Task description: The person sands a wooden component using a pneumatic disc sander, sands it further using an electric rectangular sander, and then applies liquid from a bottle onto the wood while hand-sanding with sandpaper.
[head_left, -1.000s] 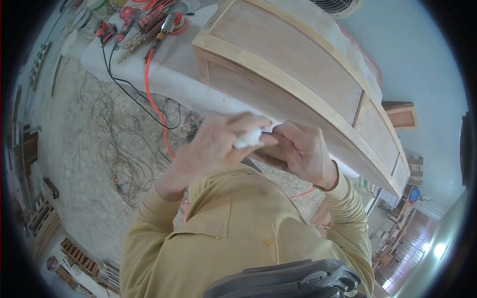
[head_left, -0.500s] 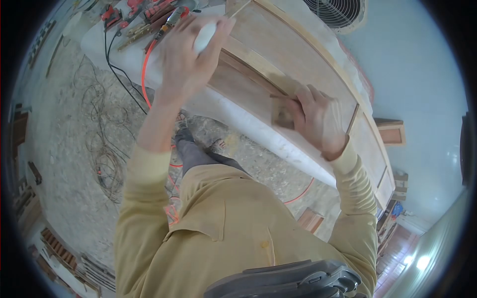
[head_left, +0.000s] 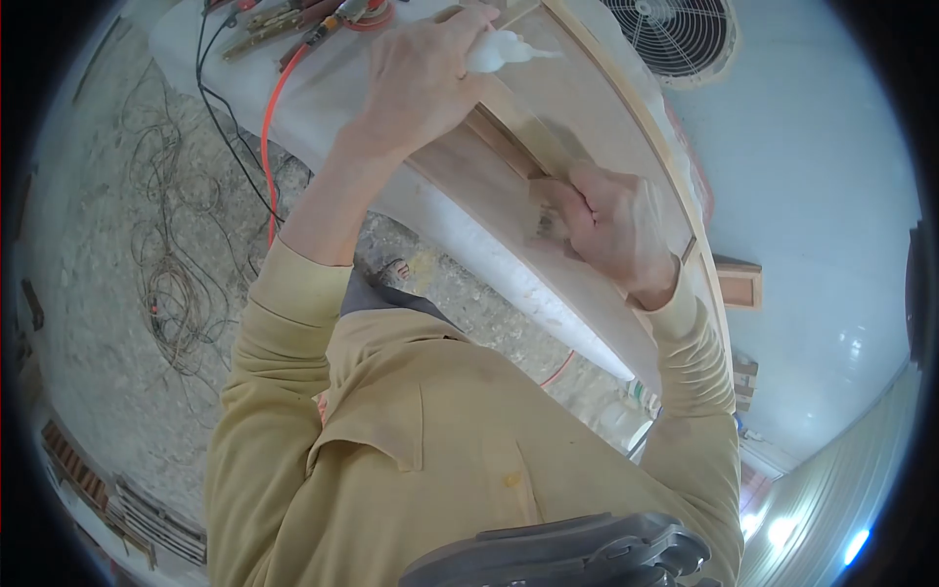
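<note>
My left hand (head_left: 425, 78) is wrapped round a small white bottle (head_left: 501, 51) whose pointed nozzle faces right, over the upper left part of the curved wooden frame (head_left: 626, 88). Lower and to the right, my right hand (head_left: 616, 220) is closed at the frame's near edge. Its fingers hold a small brownish piece (head_left: 545, 210), blurred and partly hidden, so I cannot make out what it is. Beneath both hands, the frame's side panel (head_left: 469, 176) faces me.
The frame lies on a white-covered table (head_left: 215, 59). A red hose (head_left: 266, 147) and black cables hang over its left edge. Tangled cord (head_left: 171, 303) lies on the floor. A round fan (head_left: 680, 34) stands beyond the frame, and a small wooden panel (head_left: 740, 284) is at right.
Both hands have moved from in front of my body to over the frame. The white bottle now shows its nozzle pointing right. The view has shifted toward the frame.
</note>
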{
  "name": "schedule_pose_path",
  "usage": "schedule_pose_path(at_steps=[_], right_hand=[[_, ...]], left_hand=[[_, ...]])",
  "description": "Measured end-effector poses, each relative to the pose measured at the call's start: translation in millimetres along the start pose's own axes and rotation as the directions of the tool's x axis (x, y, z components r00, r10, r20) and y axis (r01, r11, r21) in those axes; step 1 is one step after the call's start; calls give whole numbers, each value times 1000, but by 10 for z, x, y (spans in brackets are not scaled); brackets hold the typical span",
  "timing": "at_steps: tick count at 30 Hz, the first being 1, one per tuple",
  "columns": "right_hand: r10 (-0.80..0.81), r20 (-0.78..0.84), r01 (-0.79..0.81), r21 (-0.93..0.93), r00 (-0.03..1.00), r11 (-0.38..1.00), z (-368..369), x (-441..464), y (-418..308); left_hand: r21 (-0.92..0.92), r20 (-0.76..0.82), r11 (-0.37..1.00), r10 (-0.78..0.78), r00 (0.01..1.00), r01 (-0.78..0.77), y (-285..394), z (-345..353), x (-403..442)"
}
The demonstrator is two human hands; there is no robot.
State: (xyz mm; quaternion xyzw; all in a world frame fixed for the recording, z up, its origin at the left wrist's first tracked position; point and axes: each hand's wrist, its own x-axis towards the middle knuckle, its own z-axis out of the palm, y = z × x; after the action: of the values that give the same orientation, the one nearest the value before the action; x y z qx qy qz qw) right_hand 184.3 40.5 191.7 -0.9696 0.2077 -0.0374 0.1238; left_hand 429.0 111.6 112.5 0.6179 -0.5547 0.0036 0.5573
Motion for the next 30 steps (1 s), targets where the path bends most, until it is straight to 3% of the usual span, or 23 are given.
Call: schedule_pose_path(at_steps=[4,6,10,12,13,14,16,17,19,22,24,25,28,29,30], right_hand=[[-24,-100,16,-74,995,997,115,327,-104],[-115,-133,106,-71,984,992,123,365,-37],[-281,87,282,4,956,959,-123,3,178],[89,226,-163,333,970,929,-104,14,261],[94,214,-164,339,972,926,-136,152,199],[205,303,-321,404,931,857,-210,354,50],[297,402,-470,453,866,757,-225,370,41],[161,314,-287,410,936,866,-196,261,153],[-1,241,-82,334,970,939,-245,130,283],[140,357,-227,216,924,950,-257,159,300],[-194,67,180,170,979,969,-56,403,233],[-191,64,178,174,979,969,-57,369,241],[-377,39,379,-44,925,924,-139,125,227],[-125,125,118,64,984,991,-202,-77,255],[122,232,-158,144,965,977,-257,-110,223]], left_hand=[[85,6,996,-27,1000,26,28,16,27],[72,37,996,-49,998,47,40,-13,29],[36,7,999,-41,999,40,38,-34,8],[46,11,998,-36,999,35,31,-13,7],[48,20,999,-23,1000,22,41,-19,33],[78,36,996,-53,998,50,63,-23,32],[112,54,991,-86,995,80,75,-7,19],[128,48,990,-74,996,67,55,6,21],[143,26,988,-67,997,62,27,8,9],[93,32,995,-28,999,25,41,-12,14],[108,19,994,-38,999,36,114,-26,27],[110,24,993,-37,999,34,109,-9,28],[153,43,985,-91,995,84,66,25,-9],[101,20,994,-33,999,30,58,23,1],[56,-7,998,25,1000,-25,54,5,13]])
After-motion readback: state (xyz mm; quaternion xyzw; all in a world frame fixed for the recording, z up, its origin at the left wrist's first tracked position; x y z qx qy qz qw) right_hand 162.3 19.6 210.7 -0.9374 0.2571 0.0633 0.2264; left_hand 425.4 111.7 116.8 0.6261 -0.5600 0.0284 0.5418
